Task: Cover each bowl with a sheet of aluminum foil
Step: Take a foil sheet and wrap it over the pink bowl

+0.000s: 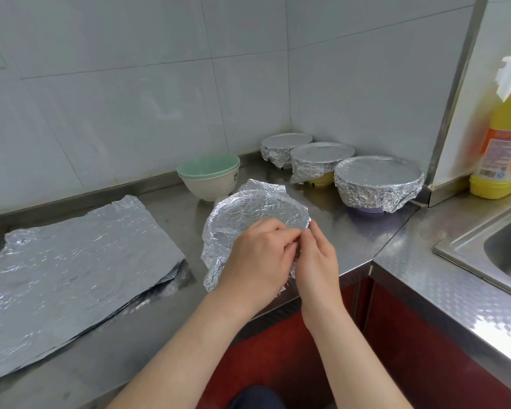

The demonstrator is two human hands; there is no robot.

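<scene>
Foil-wrapped bowl [252, 215] sits frame centre, close to the counter [171, 208] front edge; bare steel strip between it and the foil sheets [80, 261] at left. Left hand [258, 256] and right hand [317, 262] both curled, pinching foil at its near-right rim.

1. Kitchen; home or catering, cannot tell which.
2. L-shaped stainless steel countertop [165, 222] with a raised back edge, set against large white glazed wall tiles [115, 113].
3. Inset stainless steel sink basin [508, 255] at right; yellow plastic bottle with orange label [502, 149] beside it.
4. Stacked green and white bowls [208, 180], three foil-covered bowls [378, 181] in the corner, flat crinkled aluminium foil sheets [80, 261] at left.
5. Red cabinet fronts [425, 335] below.
</scene>
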